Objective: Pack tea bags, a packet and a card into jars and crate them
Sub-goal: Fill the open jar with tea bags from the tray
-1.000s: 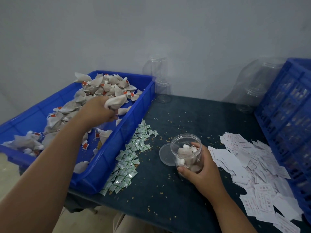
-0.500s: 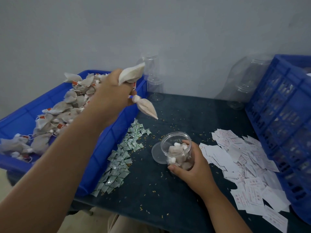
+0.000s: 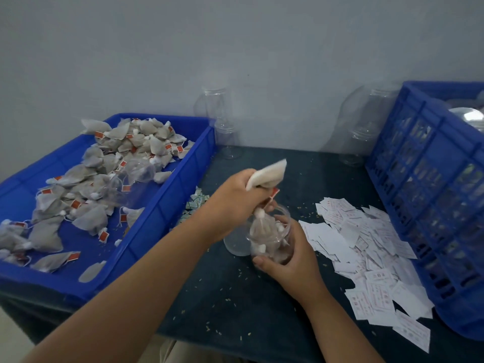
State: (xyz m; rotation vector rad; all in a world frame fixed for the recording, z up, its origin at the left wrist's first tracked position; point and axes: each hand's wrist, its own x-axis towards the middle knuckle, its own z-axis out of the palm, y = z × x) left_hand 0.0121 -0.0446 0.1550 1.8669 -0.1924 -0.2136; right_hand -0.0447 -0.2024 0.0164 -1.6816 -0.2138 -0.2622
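Observation:
My right hand [image 3: 293,255] grips a small clear jar [image 3: 272,242] on the dark table; several tea bags lie inside it. My left hand [image 3: 235,203] hovers over the jar's mouth and holds two tea bags: one [image 3: 267,174] sticks up above the fist, the other [image 3: 262,226] hangs down into the jar. The jar's clear lid [image 3: 234,243] lies flat just left of the jar. Many loose tea bags [image 3: 104,179] fill the blue tray [image 3: 167,205] at the left.
Small green packets [image 3: 195,203] lie between the tray and my left arm. White cards [image 3: 366,252] are spread at the right. A blue crate [image 3: 429,200] stands at the far right. Empty clear jars [image 3: 225,132] stand along the wall. Tea crumbs dot the table.
My left hand has carried two tea bags from the tray rightward and down to the jar's mouth; one bag now dips into the jar. My right hand kept its hold on the jar.

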